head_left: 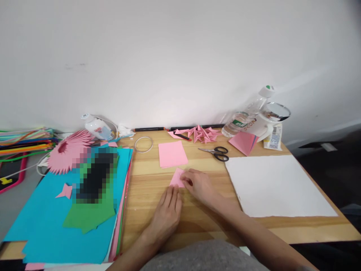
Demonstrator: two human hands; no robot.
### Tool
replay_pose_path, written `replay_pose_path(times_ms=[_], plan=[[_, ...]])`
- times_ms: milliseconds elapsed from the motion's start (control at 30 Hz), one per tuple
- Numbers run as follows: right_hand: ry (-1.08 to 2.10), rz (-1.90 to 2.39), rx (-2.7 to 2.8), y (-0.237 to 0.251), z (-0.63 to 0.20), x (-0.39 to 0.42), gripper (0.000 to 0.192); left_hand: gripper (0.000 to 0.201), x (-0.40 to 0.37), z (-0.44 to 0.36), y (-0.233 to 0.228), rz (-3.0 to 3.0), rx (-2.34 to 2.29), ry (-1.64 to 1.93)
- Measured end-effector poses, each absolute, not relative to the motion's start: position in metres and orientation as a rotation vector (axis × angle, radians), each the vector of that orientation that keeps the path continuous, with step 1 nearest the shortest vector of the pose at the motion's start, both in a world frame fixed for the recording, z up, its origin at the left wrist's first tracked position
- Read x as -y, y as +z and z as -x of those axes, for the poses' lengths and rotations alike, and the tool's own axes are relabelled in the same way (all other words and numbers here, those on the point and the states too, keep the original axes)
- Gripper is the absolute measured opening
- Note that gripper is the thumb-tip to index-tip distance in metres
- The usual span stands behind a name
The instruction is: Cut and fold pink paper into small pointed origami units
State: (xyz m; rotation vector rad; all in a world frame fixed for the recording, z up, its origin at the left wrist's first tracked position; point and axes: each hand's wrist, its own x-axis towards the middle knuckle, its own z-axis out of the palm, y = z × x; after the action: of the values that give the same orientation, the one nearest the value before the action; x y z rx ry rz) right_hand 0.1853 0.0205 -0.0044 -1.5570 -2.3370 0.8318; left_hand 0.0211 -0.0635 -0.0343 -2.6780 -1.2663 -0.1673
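A small piece of folded pink paper [176,178] lies on the wooden table before me. Fingers stretched out, my left hand [168,209] rests flat on the table, its tips at the paper's lower edge. Curled into a pinch, my right hand [199,183] holds the paper's right side; its fingertips partly cover that edge. Just beyond both hands is a stack of square pink sheets [172,154]. Black-handled scissors [216,152] lie to the right of this stack.
Blue sheets [50,226] and green paper [87,216] cover the left side, beside a pink folded-paper ring [69,150]. A white board [282,186] lies at right. Along the wall are pink folded stars [201,134], a clear bottle [235,122] and a white bottle [98,128].
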Motion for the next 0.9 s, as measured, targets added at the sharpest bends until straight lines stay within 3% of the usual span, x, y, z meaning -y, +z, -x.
replay_pose_path(times_ms=[333,600,900], plan=[[0.741,1.633,2.325,-0.003,-0.201,-0.019,0.008,0.033,0.052,-0.026,-0.027,2.647,1.315,-0.304],[0.667,1.336,2.236,-0.016,-0.21,-0.005,0.013,0.03,0.043,-0.025,-0.021,2.663,1.202,-0.364],[0.905,1.49,1.934,-0.035,-0.209,0.003,0.016,0.028,0.035,-0.032,-0.022,2.681,1.204,-0.434]])
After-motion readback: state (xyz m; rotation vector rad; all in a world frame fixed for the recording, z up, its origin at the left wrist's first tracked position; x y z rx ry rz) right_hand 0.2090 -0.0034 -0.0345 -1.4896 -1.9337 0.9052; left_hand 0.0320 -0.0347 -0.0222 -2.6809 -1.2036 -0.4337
